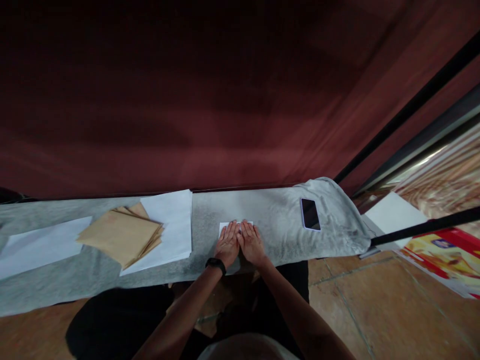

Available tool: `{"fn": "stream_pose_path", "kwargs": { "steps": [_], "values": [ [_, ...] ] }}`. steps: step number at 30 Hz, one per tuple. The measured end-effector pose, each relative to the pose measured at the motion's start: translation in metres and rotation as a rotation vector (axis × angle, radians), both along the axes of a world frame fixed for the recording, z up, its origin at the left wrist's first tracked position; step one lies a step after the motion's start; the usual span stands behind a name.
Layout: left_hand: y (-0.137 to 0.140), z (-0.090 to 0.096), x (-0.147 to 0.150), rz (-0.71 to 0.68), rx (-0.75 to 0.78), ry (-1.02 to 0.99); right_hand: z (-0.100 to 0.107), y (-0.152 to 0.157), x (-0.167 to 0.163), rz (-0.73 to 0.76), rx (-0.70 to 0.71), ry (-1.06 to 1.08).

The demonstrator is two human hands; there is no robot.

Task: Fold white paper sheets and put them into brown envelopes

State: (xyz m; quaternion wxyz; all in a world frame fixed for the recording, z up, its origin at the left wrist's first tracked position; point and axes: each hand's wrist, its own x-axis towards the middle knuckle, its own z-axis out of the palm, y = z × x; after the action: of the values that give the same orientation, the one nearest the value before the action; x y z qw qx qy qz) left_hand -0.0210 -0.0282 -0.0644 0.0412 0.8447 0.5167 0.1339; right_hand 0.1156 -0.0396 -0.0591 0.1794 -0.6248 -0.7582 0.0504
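Note:
Both palms lie flat on a small piece of white paper [224,226] on the grey cloth in front of me. My left hand [227,245], with a black band at the wrist, covers the paper's left part, its fingers stretched forward. Beside it, my right hand [252,243] rests on the right part, fingers extended and the thumbs touching or nearly so. Most of the paper is hidden under the hands; only its left and far edges show. Neither hand grips anything.
A stack of brown envelopes [120,232] overlaps white sheets [176,225] on the left. Another white sheet [41,245] lies farther left. A phone [310,215] is on the cloth [277,210] at right. Beyond the bench's right end are a black bar [423,227] and a colourful box [446,255].

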Motion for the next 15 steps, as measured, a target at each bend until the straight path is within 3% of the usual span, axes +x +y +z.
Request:
{"fn": "stream_pose_path", "kwargs": {
  "steps": [4,15],
  "values": [
    [-0.004,-0.004,-0.006,0.007,0.032,-0.006,-0.009,-0.006,0.009,-0.008,0.059,-0.023],
    [-0.008,-0.006,-0.006,0.214,0.022,0.0,-0.011,-0.02,0.037,-0.008,0.13,-0.072]
  ]
}}
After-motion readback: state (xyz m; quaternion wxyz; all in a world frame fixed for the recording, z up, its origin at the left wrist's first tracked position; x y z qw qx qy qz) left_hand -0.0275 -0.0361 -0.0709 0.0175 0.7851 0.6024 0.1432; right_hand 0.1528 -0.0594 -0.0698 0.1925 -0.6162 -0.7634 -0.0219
